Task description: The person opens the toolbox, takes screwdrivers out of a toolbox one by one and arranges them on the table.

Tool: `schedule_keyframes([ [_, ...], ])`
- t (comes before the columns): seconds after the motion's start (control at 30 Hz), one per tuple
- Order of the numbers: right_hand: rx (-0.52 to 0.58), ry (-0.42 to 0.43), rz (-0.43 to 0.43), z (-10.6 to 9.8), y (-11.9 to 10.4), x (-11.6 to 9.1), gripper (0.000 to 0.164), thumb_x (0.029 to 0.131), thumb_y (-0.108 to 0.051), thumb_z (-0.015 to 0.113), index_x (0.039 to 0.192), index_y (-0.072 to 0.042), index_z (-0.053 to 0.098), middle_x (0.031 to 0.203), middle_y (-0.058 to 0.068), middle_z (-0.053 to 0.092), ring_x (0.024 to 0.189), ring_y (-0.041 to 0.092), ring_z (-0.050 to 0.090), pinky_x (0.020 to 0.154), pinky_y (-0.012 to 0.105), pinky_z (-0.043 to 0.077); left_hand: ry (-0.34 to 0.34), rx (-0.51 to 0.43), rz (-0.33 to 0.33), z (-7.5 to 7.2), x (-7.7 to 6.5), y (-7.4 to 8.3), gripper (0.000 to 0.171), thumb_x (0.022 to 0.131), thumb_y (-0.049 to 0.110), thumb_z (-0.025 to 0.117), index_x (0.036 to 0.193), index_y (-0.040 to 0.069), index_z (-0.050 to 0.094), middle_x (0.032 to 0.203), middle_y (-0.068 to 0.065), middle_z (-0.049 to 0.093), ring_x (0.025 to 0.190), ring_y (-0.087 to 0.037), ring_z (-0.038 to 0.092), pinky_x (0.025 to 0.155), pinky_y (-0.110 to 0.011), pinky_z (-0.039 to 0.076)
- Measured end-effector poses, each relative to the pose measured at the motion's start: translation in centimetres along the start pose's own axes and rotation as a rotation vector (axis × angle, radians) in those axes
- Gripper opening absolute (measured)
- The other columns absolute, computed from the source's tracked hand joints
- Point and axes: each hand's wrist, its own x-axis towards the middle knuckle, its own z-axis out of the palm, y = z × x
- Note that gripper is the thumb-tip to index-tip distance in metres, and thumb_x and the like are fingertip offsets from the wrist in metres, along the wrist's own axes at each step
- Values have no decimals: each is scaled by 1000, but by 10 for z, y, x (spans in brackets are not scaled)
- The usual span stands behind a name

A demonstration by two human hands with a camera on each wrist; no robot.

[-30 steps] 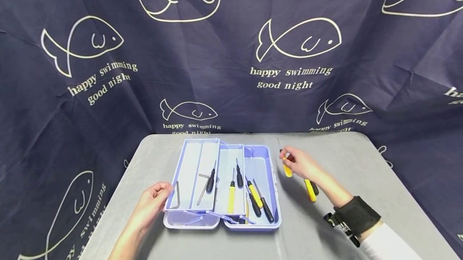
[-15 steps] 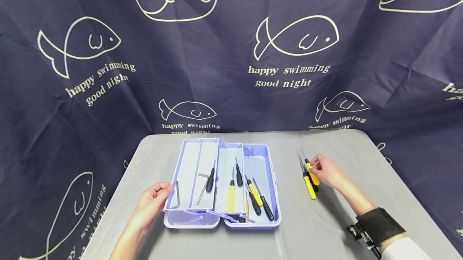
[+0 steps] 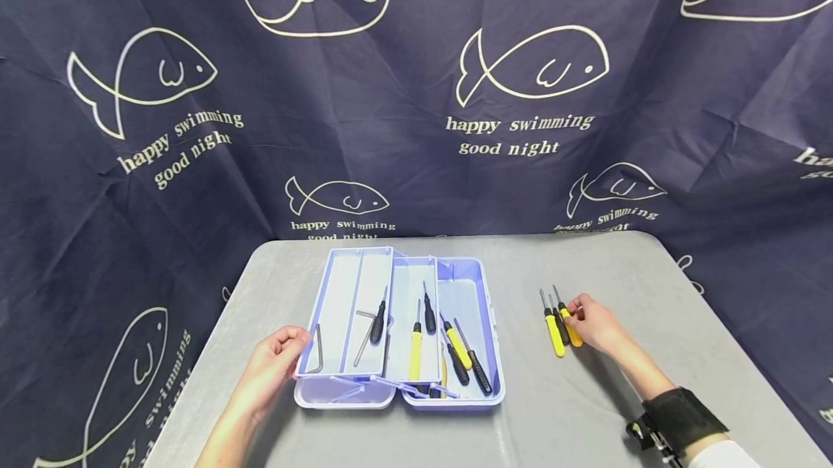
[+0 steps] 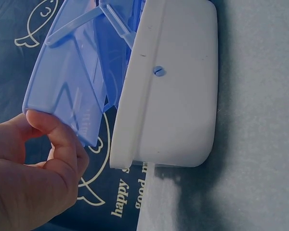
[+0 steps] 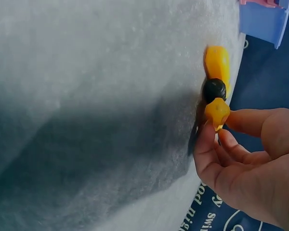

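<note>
On the left, my left hand (image 3: 273, 359) pinches the near outer corner of the toolbox's upper tray (image 3: 341, 309); the left wrist view shows its fingers on that tray's blue edge (image 4: 53, 108). To the right of the toolbox (image 3: 497, 374), my right hand (image 3: 595, 320) pinches the handle of a yellow screwdriver (image 3: 575, 338). This screwdriver lies beside a black-handled screwdriver (image 3: 560, 330) and another yellow screwdriver (image 3: 554, 338). From the right wrist, the held yellow handle (image 5: 216, 111) appears end-on, close against the black one (image 5: 214, 90).
The toolbox's cantilever trays are spread out. They hold hex keys (image 3: 319, 352), a black screwdriver (image 3: 377, 329) and a yellow one (image 3: 416, 356). Several more screwdrivers (image 3: 480, 374) lie in its deep bottom. A dark printed curtain (image 3: 416, 92) hangs behind the grey table (image 3: 540, 410).
My right hand has carried the yellow screwdriver rightward from beside the toolbox, over the other two, and down to their right side. My left hand keeps its place on the tray.
</note>
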Motion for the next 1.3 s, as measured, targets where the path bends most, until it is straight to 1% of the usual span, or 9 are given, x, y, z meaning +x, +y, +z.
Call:
schedule_keyframes([
  [0.13,-2,-13,11,1,-1,-2,19,97,-6,64,107,5,53,89,14,64,75,23,59,64,34,48,-2,-4,-5,0,0,0,11,104,6,56,100,-3,60,70,4,61,61,-7,56,56,-22,48],
  [0.27,-4,-8,12,0,-2,-2,19,97,-8,65,106,5,53,89,14,64,75,23,59,63,33,48,6,-2,-5,0,0,1,10,104,5,56,100,-3,60,69,4,60,60,-7,55,55,-22,46],
  [0.43,-1,-6,15,0,-1,-3,17,95,-6,63,105,5,55,91,16,64,77,24,60,64,33,50,2,-5,0,-1,1,1,10,104,5,56,101,-4,60,71,3,61,60,-7,55,55,-22,47],
  [0.7,-87,38,-1,-3,-3,-2,11,91,-5,63,98,3,62,87,13,64,79,26,58,68,36,48,7,-3,-5,0,1,1,11,104,6,57,100,-4,60,70,4,60,59,-7,53,55,-22,45],
  [0.83,-91,26,1,-4,-4,-2,10,90,-3,63,98,3,63,88,14,66,81,27,60,70,38,50,1,-8,0,0,1,2,11,104,6,57,100,-4,60,70,4,61,60,-7,55,55,-22,46],
  [1.13,-98,31,9,-4,-4,-2,9,87,-4,63,95,1,64,85,10,65,78,24,58,67,34,47,-8,-20,-2,0,0,2,11,104,5,56,100,-5,59,71,3,62,60,-7,57,55,-22,48],
  [1.3,-94,9,24,-5,-7,-4,9,88,-1,62,96,3,63,86,13,64,80,26,58,68,36,49,-5,-22,-11,0,0,2,12,105,6,57,101,-5,60,71,3,63,61,-8,57,55,-22,48],
])
